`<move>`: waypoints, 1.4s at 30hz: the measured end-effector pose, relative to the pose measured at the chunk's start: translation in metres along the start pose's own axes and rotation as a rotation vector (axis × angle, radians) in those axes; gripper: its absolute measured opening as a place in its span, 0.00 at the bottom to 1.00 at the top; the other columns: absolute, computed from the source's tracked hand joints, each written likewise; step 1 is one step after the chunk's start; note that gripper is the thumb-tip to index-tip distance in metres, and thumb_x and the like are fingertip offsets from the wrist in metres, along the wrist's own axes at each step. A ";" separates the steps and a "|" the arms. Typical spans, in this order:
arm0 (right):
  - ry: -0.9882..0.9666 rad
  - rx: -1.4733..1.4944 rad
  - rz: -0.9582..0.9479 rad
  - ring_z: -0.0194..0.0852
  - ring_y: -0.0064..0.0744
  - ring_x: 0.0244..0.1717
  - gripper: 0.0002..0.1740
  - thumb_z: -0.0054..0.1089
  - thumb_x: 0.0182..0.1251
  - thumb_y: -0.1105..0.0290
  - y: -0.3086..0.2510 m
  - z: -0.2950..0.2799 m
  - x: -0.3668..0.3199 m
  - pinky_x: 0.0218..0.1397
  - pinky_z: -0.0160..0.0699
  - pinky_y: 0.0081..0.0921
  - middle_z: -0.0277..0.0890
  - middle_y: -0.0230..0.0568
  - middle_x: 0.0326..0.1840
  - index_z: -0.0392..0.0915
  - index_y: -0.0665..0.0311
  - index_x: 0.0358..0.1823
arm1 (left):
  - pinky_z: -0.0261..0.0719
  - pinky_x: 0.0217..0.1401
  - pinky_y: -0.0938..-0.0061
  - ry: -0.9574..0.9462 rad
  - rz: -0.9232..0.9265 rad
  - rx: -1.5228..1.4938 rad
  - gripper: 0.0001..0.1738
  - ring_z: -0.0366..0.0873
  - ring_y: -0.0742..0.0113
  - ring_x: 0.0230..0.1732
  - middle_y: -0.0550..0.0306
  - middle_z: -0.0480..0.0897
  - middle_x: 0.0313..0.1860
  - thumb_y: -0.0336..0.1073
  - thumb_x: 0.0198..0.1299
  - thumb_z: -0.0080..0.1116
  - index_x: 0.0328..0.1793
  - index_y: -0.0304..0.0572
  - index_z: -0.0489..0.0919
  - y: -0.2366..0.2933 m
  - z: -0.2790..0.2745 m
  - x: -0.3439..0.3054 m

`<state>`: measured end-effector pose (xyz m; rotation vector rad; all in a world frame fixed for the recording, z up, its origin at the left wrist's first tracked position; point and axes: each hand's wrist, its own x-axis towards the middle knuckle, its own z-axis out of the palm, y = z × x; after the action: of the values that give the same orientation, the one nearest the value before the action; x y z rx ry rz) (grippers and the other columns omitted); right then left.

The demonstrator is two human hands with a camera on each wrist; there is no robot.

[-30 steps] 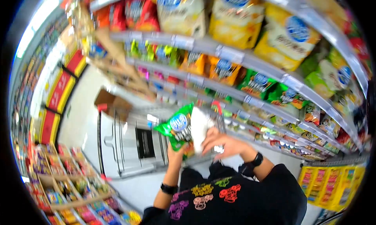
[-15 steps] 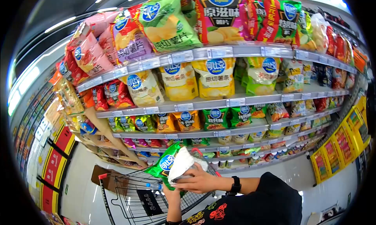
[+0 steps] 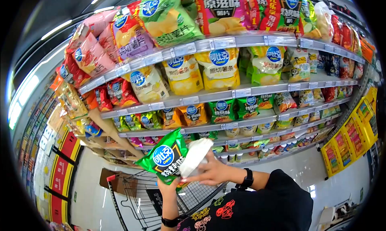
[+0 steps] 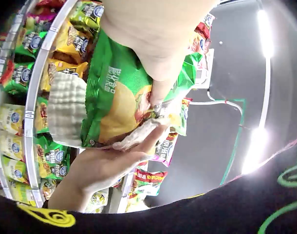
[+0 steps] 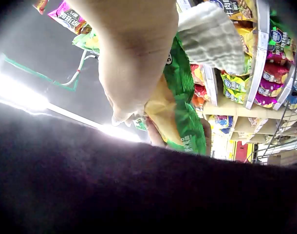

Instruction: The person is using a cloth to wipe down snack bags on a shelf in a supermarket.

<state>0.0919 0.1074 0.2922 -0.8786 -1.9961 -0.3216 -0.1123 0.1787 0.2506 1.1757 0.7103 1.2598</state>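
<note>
- left hand (image 3: 169, 187), curled, grips green bag (image 3: 161, 166)
- right hand (image 3: 213, 172) pinches white cloth (image 3: 197, 152) at bag's right
- head view shows blue logo (image 3: 163, 155); left wrist view, printed chip (image 4: 119, 108)

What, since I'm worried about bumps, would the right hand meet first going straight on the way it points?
Past the cloth at its fingers, the right hand would probably meet the bag first; the left hand is close by too, and depth is unclear.
</note>
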 end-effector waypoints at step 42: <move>0.377 2.168 1.295 0.70 0.50 0.53 0.34 0.62 0.48 0.63 0.058 0.079 -0.048 0.59 0.68 0.44 0.68 0.52 0.56 0.64 0.69 0.57 | 0.78 0.49 0.71 -0.861 1.230 -0.378 0.16 0.69 0.75 0.16 0.62 0.68 0.13 0.20 0.52 0.41 0.13 0.44 0.67 0.228 0.062 -0.018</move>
<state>0.0978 0.1685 0.2024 -0.2549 -0.2404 1.8278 -0.1362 0.1218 0.4797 1.6764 -1.0114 1.5022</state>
